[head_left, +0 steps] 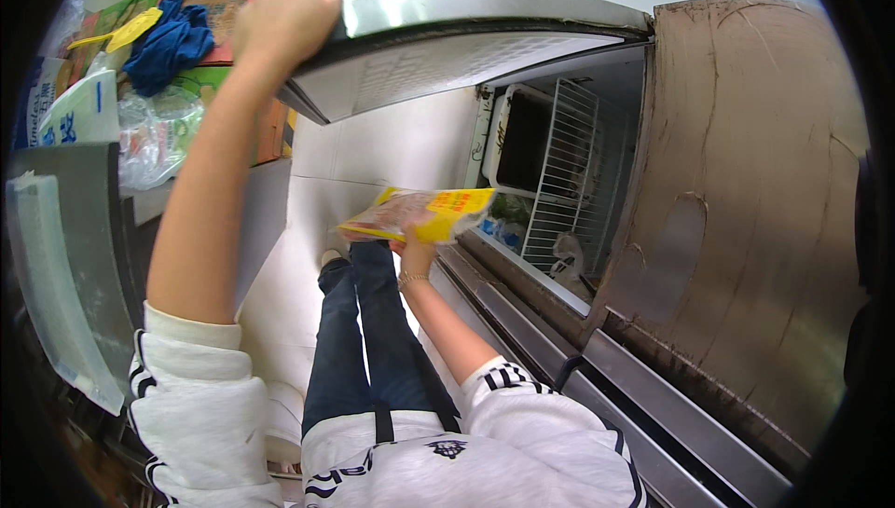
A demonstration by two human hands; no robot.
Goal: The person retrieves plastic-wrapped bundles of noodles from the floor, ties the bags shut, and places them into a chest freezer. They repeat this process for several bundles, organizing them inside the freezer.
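Observation:
My left hand (288, 19) is closed on the top edge of an open fridge door (485, 10), at the corner farthest from its hinge. Low in front of my legs, my right hand (411, 245) grips a yellow plastic food package (424, 212) with a clear part showing pinkish contents. Its fingers are mostly hidden beneath the package. To the right of it the fridge compartment stands open, with a white wire shelf (562, 172) and a white-rimmed dark tray (518, 140) inside. Bagged items (508, 214) lie lower in the compartment.
Cardboard boxes (219, 5) on the left carry a dark blue cloth (171, 42), a yellow tag-like item (133, 30) and clear plastic bags (158, 135). A scratched brown metal panel (755, 163) fills the right. Pale tiles (322, 149) cover the floor.

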